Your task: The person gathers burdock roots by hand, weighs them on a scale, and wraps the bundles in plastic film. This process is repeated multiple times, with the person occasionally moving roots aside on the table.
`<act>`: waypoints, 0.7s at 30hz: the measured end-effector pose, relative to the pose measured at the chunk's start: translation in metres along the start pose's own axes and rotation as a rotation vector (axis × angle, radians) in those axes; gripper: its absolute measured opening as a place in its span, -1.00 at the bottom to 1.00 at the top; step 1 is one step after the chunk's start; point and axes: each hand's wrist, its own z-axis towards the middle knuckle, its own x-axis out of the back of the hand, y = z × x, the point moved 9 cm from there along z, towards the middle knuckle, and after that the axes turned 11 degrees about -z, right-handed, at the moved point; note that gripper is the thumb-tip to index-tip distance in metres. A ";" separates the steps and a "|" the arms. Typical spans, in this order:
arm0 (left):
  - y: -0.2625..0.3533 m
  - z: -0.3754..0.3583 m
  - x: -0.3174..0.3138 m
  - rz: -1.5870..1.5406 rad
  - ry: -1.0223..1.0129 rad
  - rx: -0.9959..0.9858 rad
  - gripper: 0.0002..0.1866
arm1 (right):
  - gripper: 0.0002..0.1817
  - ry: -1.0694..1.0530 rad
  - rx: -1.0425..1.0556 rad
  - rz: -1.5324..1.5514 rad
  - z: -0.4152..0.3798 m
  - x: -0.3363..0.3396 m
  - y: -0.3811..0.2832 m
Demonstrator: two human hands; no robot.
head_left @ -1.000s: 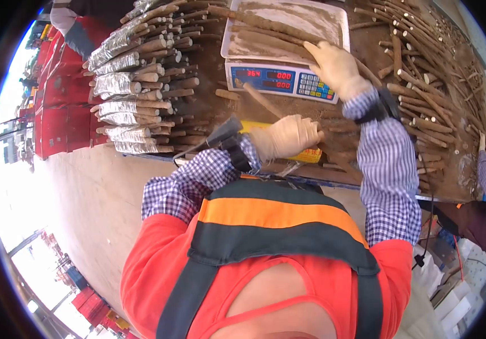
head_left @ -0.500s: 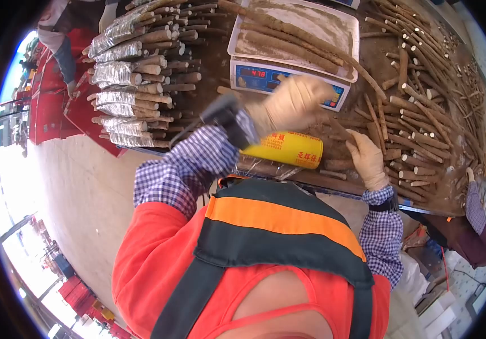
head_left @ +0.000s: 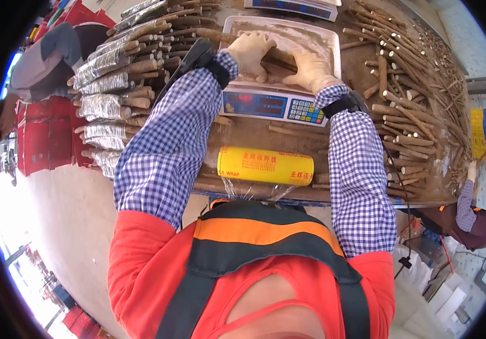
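Both my gloved hands are over the white tray (head_left: 338, 42) of a digital scale (head_left: 254, 106). My left hand (head_left: 251, 55) curls over long brown yam roots (head_left: 281, 59) lying in the tray. At their right part, my right hand (head_left: 311, 70) grips with its thumb pointing inward. The hands partly hide the roots, and one root end sticks out left of my left hand. A yellow roll of cling film (head_left: 265, 165) lies between my forearms, near the table's front edge, with clear film hanging from it.
Film-wrapped root bundles (head_left: 104, 101) are stacked on the left. Loose roots (head_left: 407, 121) cover the table's right side. A second scale (head_left: 294, 8) stands behind. Another person's arm (head_left: 468, 195) reaches in at right; a person (head_left: 51, 59) is at upper left beside red crates (head_left: 45, 133).
Both hands have moved onto the tray and hold the roots there. Before, my left hand was blurred before the scale and my right was at the roots on the right.
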 end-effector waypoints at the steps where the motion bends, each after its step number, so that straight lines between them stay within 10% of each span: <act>1: 0.002 -0.007 0.006 -0.001 0.066 -0.012 -0.15 | -0.17 -0.016 0.089 0.062 0.002 0.003 -0.004; 8: 0.039 -0.136 0.000 -0.277 0.845 0.074 -0.43 | -0.50 0.188 0.263 -0.087 0.004 -0.017 -0.018; 15: 0.076 -0.292 -0.156 -0.160 -0.195 0.641 -0.32 | -0.43 0.172 0.385 -0.053 -0.001 -0.018 -0.012; 18: 0.083 -0.305 -0.181 -0.229 0.009 0.693 -0.17 | -0.35 0.327 0.340 -0.005 -0.047 0.003 0.011; 21: 0.091 -0.296 -0.189 -0.339 -0.213 0.761 -0.23 | -0.43 0.445 0.320 0.067 -0.114 0.004 0.034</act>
